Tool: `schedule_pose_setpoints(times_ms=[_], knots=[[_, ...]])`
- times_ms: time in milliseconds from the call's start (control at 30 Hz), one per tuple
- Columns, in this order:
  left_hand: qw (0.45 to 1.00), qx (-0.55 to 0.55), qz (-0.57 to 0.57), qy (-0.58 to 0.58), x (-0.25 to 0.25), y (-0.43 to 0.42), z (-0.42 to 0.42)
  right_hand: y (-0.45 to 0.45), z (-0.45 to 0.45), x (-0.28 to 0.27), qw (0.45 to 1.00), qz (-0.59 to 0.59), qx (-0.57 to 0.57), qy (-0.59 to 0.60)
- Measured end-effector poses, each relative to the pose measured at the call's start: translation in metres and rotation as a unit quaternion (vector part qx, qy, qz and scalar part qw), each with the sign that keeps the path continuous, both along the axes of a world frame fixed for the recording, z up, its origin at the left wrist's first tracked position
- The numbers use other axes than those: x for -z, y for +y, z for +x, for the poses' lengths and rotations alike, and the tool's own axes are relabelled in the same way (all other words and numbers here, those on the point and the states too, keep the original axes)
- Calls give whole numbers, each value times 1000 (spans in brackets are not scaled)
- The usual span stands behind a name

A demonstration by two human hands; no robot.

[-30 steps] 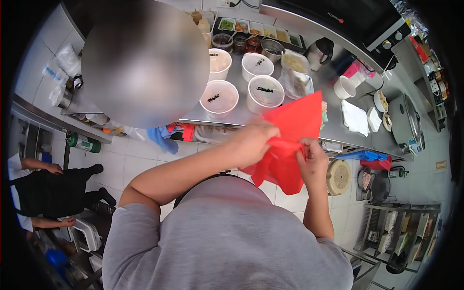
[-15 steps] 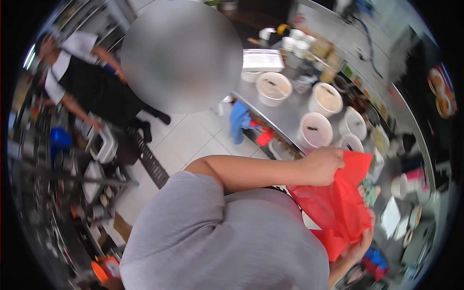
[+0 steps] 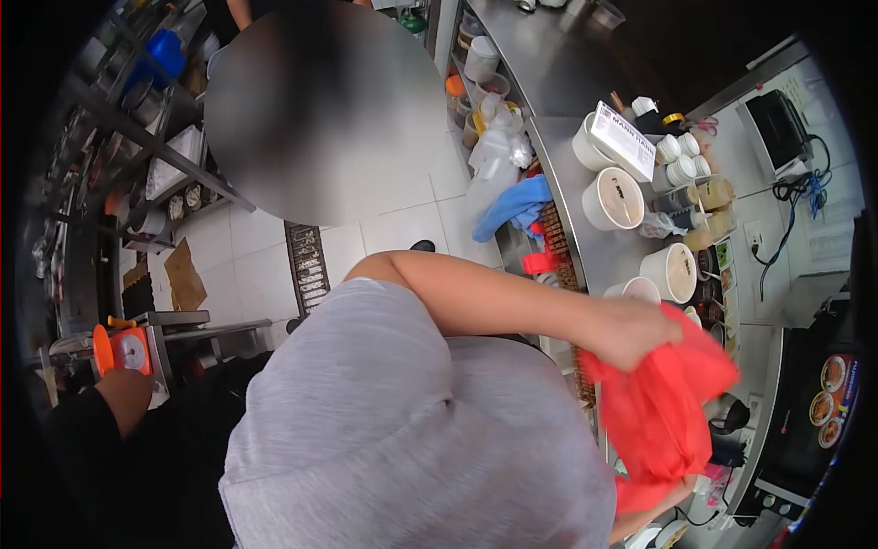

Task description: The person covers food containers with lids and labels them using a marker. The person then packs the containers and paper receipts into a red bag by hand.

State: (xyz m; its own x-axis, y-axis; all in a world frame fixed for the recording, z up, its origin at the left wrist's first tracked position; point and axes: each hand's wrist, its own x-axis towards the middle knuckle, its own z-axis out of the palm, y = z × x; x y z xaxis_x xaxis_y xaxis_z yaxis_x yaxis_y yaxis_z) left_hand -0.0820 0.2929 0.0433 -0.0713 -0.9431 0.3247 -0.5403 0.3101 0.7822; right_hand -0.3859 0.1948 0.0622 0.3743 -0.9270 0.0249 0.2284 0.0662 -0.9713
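A red bag-like cloth (image 3: 654, 416) hangs in front of me at the right, crumpled, between my two hands. My left hand (image 3: 636, 334) grips its upper edge with bent fingers. Low at the right, my right hand (image 3: 677, 494) is mostly behind the red material, and its fingers are hidden. Just beyond my left hand, a round white tub (image 3: 640, 290) stands on the steel counter (image 3: 572, 174), with a lidded tub (image 3: 670, 273) beside it.
Farther along the counter are another tub (image 3: 613, 199) and a white box (image 3: 625, 142). A blue cloth (image 3: 514, 209) hangs at the counter edge. An orange scale (image 3: 131, 351) stands at the left, near a person's dark-clothed arm (image 3: 91, 425). A microwave (image 3: 796, 421) is at the right.
The view has swung left. The red material stays between my hands and has bunched up more. My right hand has slipped mostly behind it. The person at the left has shifted out toward the top.
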Motion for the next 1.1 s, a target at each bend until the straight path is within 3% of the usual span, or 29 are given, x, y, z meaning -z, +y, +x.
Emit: schedule_pose_setpoints(times_ms=[67, 133, 233, 267, 300, 333, 367, 433, 533, 600, 633, 667, 767, 800, 900, 933, 967, 1000, 1033, 1100], knots=[[990, -138, 11, 19, 27, -10, 22, 9, 11, -14, 998, 10, -57, -33], [966, -250, -70, -17, 48, -18, 43, 10, 20, -22, 996, -10, -90, -10], [961, -257, 69, 79, 38, -16, 63, 5, 31, -17, 966, -146, -105, 185], [927, -185, 162, 284, 25, -9, 64, 2, 33, -13, 933, -211, -97, 275], [872, -64, 174, 454, 29, -9, 58, 4, 39, -8, 888, -264, -40, 375], [775, 60, 180, 603, 36, -8, 47, 6, 43, 1, 827, -311, 19, 468], [643, 180, 177, 723, 40, -7, 36, -9, 32, 22, 817, -323, 58, 473], [512, 226, 219, 799, 10, 19, 11, -55, -7, 65, 793, -347, 133, 482], [570, 290, 205, 741, -19, 32, 6, -62, -23, 61, 917, -159, 69, 359], [837, 109, 146, 515, -7, 23, 22, -31, -10, 36, 991, -42, 20, 128], [925, 9, 103, 365, 3, 18, 34, -17, -1, 28, 998, -5, -14, 65], [964, -98, 75, 235, 11, 13, 41, -14, 5, 24, 998, 6, -35, 51], [942, -222, 103, 229, 37, -1, 51, -10, 30, 22, 994, -16, -56, 92], [941, -254, 134, 180, 42, -6, 53, -12, 33, 24, 990, -40, -52, 128], [923, -384, 16, -5, 74, -11, 66, -18, 32, 31, 968, -121, -43, 215], [930, -362, 56, 29, 74, -7, 76, -21, 30, 34, 960, -148, -39, 234], [925, -295, 92, 222, 65, 0, 83, -26, 26, 38, 952, -176, -28, 250], [880, -212, 128, 405, 55, 8, 87, -31, 20, 46, 941, -200, -6, 272], [793, -116, 166, 574, 44, 16, 86, -38, 17, 58, 928, -217, 26, 302], [650, 120, 178, 729, 20, 33, 72, -38, 22, 87, 895, -178, 112, 393]])
